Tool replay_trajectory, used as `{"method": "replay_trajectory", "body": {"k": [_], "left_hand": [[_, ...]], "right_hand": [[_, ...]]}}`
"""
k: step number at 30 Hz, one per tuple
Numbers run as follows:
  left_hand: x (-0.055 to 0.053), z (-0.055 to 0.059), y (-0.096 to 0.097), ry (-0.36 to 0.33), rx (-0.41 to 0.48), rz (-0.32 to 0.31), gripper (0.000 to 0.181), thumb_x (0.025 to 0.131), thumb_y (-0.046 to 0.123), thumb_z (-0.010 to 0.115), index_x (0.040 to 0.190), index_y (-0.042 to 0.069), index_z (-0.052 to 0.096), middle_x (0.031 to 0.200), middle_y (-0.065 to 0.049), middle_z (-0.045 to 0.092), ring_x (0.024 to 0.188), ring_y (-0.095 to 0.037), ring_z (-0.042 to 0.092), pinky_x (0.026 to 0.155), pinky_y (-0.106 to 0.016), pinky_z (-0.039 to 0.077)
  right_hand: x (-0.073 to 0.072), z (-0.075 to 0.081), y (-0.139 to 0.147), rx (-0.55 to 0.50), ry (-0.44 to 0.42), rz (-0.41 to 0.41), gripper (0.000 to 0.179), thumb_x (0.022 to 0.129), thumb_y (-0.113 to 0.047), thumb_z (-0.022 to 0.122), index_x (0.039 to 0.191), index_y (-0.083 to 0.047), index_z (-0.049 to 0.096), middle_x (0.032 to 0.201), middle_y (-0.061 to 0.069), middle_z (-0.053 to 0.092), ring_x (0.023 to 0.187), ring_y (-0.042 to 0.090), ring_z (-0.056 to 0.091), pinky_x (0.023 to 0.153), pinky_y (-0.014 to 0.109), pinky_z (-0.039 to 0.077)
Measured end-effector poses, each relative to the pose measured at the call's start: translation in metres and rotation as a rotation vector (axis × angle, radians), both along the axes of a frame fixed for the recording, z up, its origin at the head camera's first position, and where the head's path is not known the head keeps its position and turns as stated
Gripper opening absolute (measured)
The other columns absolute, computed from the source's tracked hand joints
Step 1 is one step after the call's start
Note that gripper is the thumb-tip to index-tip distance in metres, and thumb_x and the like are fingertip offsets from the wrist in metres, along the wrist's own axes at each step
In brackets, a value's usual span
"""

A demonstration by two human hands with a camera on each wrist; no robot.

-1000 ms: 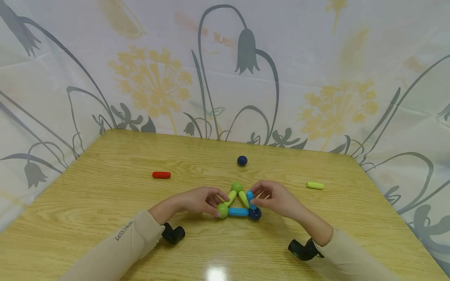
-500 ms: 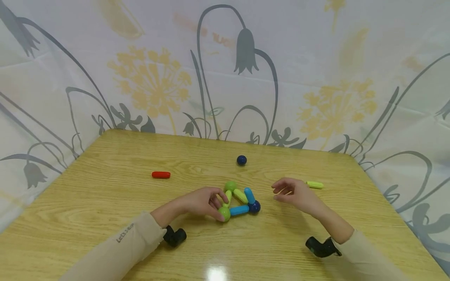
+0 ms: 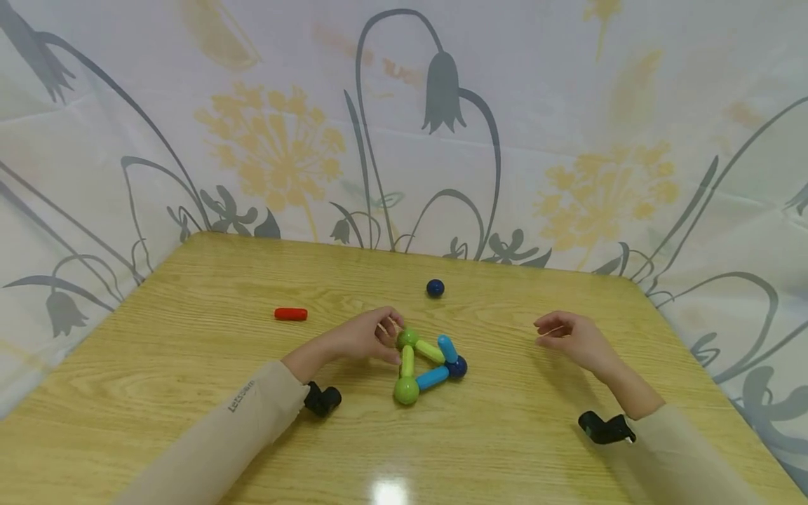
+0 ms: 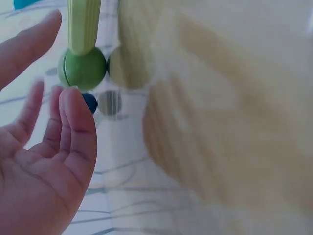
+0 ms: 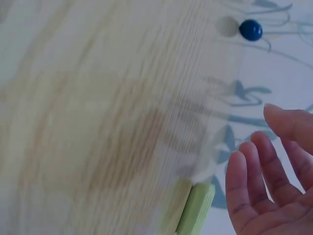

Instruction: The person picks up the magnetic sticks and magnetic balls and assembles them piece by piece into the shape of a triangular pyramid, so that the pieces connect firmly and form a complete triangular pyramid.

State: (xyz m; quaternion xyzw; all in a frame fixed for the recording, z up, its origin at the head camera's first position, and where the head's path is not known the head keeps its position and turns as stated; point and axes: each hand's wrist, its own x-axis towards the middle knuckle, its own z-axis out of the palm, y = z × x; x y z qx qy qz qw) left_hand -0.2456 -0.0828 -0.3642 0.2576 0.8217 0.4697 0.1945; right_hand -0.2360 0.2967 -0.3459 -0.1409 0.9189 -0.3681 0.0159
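Note:
In the head view, a triangle of magnetic rods and balls lies on the table. It has a far green ball (image 3: 407, 338), a near green ball (image 3: 407, 390), a dark blue ball (image 3: 456, 366), two lime rods (image 3: 407, 361) and a blue rod (image 3: 433, 379). A second blue rod (image 3: 447, 348) slants up from the dark blue ball. My left hand (image 3: 365, 335) is beside the far green ball, fingers loosely bent; whether they touch it I cannot tell. My right hand (image 3: 579, 342) hovers farther right with nothing in it. A loose lime rod (image 5: 195, 209) shows below it in the right wrist view.
A loose dark blue ball (image 3: 435, 288) sits toward the back of the wooden table (image 3: 353, 456). To the left lies a red rod (image 3: 291, 314). Behind the table hangs a flower-patterned cloth (image 3: 404, 175).
My right hand has let go of the upright blue rod and moved right. My left hand has shifted from the near green ball to the far one. The triangle has turned.

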Motion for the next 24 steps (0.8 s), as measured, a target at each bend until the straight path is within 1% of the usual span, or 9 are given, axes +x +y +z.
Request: {"method": "replay_trajectory", "body": {"k": [2, 4, 7, 8, 10, 14, 19, 24], "left_hand": [[-0.004, 0.002, 0.001, -0.012, -0.008, -0.015, 0.061, 0.078, 0.006, 0.075, 0.130, 0.004, 0.044, 0.114, -0.011, 0.049, 0.095, -0.023, 0.051, 0.081, -0.034, 0.046], [-0.008, 0.002, 0.003, -0.011, -0.034, -0.038, 0.066, 0.080, 0.005, 0.074, 0.137, 0.005, 0.041, 0.124, -0.012, 0.047, 0.107, -0.027, 0.050, 0.089, -0.037, 0.043], [-0.012, 0.002, 0.004, 0.018, -0.073, -0.078, 0.059, 0.082, 0.002, 0.070, 0.136, 0.005, 0.046, 0.132, -0.013, 0.046, 0.117, -0.031, 0.047, 0.096, -0.039, 0.040], [-0.013, 0.001, 0.004, 0.028, -0.083, -0.087, 0.055, 0.083, 0.002, 0.069, 0.134, 0.004, 0.048, 0.132, -0.012, 0.048, 0.118, -0.031, 0.047, 0.097, -0.038, 0.040], [-0.014, -0.001, 0.003, 0.023, -0.082, -0.088, 0.048, 0.085, 0.001, 0.066, 0.131, 0.003, 0.052, 0.128, -0.011, 0.051, 0.117, -0.030, 0.048, 0.096, -0.036, 0.040], [-0.012, -0.003, 0.001, -0.008, -0.060, -0.065, 0.037, 0.088, 0.001, 0.063, 0.124, 0.000, 0.055, 0.119, -0.009, 0.056, 0.113, -0.029, 0.052, 0.092, -0.032, 0.044], [-0.007, -0.001, -0.002, -0.003, -0.075, -0.034, 0.035, 0.087, 0.004, 0.065, 0.120, -0.001, 0.055, 0.115, -0.009, 0.056, 0.110, -0.028, 0.054, 0.089, -0.031, 0.046], [-0.004, -0.001, -0.006, -0.020, -0.093, -0.003, 0.031, 0.085, 0.008, 0.069, 0.113, 0.003, 0.056, 0.107, -0.005, 0.057, 0.105, -0.025, 0.056, 0.087, -0.031, 0.046]], "right_hand": [[-0.003, -0.001, 0.006, 0.017, -0.002, -0.007, 0.030, 0.087, -0.009, 0.066, 0.112, 0.007, 0.059, 0.106, 0.022, 0.059, 0.092, 0.031, 0.058, 0.071, 0.030, 0.051], [-0.006, -0.002, 0.011, 0.041, 0.001, -0.010, 0.031, 0.087, -0.008, 0.066, 0.113, 0.007, 0.059, 0.108, 0.022, 0.059, 0.094, 0.032, 0.057, 0.073, 0.033, 0.050], [-0.010, -0.002, 0.016, 0.074, 0.015, -0.005, 0.031, 0.087, -0.007, 0.066, 0.113, 0.007, 0.060, 0.108, 0.023, 0.059, 0.096, 0.035, 0.056, 0.077, 0.040, 0.049], [-0.010, -0.002, 0.017, 0.086, 0.016, -0.005, 0.031, 0.086, -0.008, 0.066, 0.113, 0.007, 0.060, 0.109, 0.023, 0.059, 0.098, 0.035, 0.055, 0.078, 0.042, 0.048], [-0.011, -0.003, 0.019, 0.100, 0.015, -0.002, 0.032, 0.086, -0.008, 0.066, 0.113, 0.008, 0.059, 0.110, 0.024, 0.059, 0.100, 0.038, 0.053, 0.081, 0.047, 0.046], [-0.012, -0.004, 0.024, 0.127, 0.011, -0.016, 0.034, 0.086, -0.008, 0.067, 0.114, 0.008, 0.059, 0.113, 0.025, 0.057, 0.104, 0.042, 0.050, 0.085, 0.052, 0.043], [-0.015, -0.003, 0.030, 0.143, 0.015, -0.045, 0.034, 0.088, -0.008, 0.064, 0.117, 0.008, 0.057, 0.117, 0.029, 0.053, 0.108, 0.046, 0.045, 0.086, 0.056, 0.041], [-0.018, -0.006, 0.035, 0.151, -0.002, -0.055, 0.035, 0.088, -0.007, 0.062, 0.118, 0.009, 0.056, 0.120, 0.031, 0.051, 0.110, 0.048, 0.043, 0.086, 0.057, 0.040]]}}
